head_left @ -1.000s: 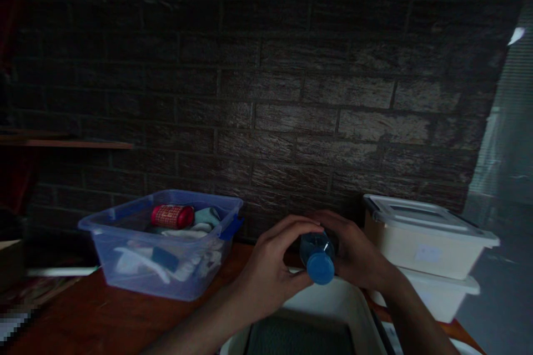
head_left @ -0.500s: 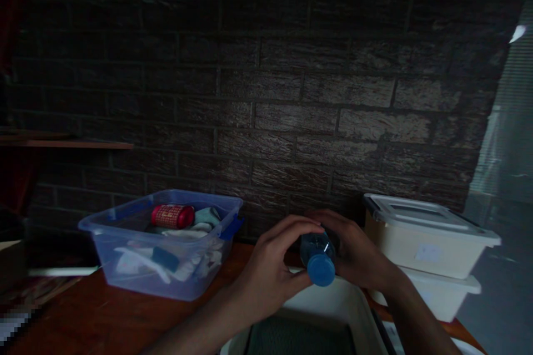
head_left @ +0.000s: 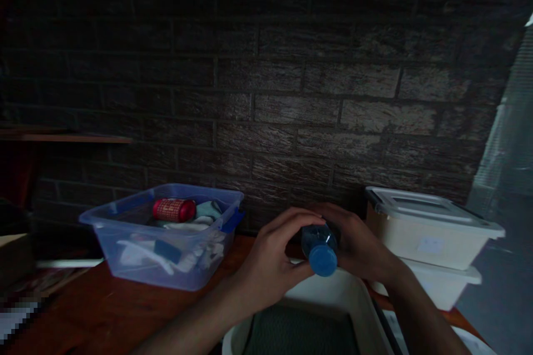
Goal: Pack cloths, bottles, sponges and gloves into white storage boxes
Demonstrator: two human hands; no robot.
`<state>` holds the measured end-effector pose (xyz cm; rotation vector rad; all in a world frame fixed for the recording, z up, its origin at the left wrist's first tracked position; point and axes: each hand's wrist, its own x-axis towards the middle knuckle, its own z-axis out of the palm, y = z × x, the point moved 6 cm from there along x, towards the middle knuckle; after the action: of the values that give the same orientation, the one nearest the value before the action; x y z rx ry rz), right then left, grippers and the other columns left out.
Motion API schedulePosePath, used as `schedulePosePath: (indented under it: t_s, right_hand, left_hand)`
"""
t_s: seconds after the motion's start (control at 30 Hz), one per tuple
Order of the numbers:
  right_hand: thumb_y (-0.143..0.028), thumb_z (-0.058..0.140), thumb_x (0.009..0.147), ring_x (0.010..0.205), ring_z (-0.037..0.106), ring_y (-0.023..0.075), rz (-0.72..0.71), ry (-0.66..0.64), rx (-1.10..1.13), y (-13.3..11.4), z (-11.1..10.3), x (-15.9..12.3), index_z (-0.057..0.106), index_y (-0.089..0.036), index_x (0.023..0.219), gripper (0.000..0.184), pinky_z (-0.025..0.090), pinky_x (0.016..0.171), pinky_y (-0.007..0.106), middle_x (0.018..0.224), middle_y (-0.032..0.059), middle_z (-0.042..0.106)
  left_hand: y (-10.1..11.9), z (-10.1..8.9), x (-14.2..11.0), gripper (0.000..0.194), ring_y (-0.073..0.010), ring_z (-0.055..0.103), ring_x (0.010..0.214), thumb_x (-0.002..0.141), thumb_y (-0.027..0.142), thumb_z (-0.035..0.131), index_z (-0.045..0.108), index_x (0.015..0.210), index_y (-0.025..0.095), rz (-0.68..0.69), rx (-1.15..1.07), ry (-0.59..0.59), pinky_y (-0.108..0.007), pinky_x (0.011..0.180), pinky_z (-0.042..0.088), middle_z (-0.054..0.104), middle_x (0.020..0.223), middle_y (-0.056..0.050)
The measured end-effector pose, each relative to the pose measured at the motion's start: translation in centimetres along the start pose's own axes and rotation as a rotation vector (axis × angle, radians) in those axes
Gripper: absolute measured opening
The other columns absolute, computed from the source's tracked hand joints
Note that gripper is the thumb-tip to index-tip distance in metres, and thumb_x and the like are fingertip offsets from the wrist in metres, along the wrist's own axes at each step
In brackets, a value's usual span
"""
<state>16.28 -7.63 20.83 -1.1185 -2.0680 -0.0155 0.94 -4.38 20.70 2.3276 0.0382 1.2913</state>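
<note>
Between my two hands is a clear bottle point(head_left: 313, 236) with a blue cap, tilted so that the cap points toward me. My left hand point(head_left: 275, 258) grips it from the left, fingers over the top and thumb beneath near the cap. On the other side my right hand point(head_left: 360, 247) is closed around the bottle, its fingertips hidden behind it. Below the hands stands a white open bin point(head_left: 333, 288), with a dark green textured item point(head_left: 302, 333) inside.
At left on the wooden table point(head_left: 112, 310), a clear blue-tinted box point(head_left: 150, 280) holds a red can point(head_left: 174, 209) and cloth-like items. Two stacked white lidded boxes point(head_left: 420, 238) stand at right. A dark brick wall point(head_left: 266, 94) rises behind, and a shelf point(head_left: 66, 137) juts out at left.
The view has shifted slightly, so the boxes and table sit a little higher in the picture. Both hands keep their hold on the bottle in nearly the same pose.
</note>
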Motion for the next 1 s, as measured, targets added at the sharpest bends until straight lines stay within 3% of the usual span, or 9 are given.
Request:
schedulePosePath:
  t_s: [0.37,0.77,1.0]
  right_hand:
    - [0.003,0.071,0.070,0.115,0.062,0.0220,0.019,0.006,0.032,-0.17,-0.11,0.16,0.063,-0.023,0.130,0.066,0.049,0.100,0.034,0.128,0.0067,0.066]
    - [0.000,0.072,0.070,0.117,0.062,0.0233,-0.001,0.013,0.018,-0.24,-0.30,0.27,0.062,-0.025,0.133,0.069,0.047,0.104,0.036,0.129,0.0064,0.066]
    - [-0.002,0.076,0.071,0.113,0.063,0.0206,0.006,0.014,0.025,-0.76,-0.41,0.32,0.067,-0.024,0.122,0.056,0.047,0.100,0.032,0.121,0.0039,0.066]
  left_hand:
    - [0.04,-0.03,0.03,0.057,-0.0193,0.061,0.120,0.078,0.013,0.082,0.061,0.129,0.029,0.009,0.021,-0.005,-0.031,0.104,0.049,0.064,0.127,-0.002]
    - [-0.13,0.01,-0.09,0.053,-0.0194,0.061,0.120,0.079,0.011,0.080,0.060,0.125,0.027,-0.010,0.053,-0.007,-0.031,0.102,0.050,0.064,0.126,-0.002]
    - [-0.33,0.10,-0.31,0.055,-0.0192,0.060,0.120,0.077,0.007,0.080,0.059,0.123,0.028,-0.022,0.073,-0.015,-0.031,0.103,0.050,0.063,0.127,-0.002]
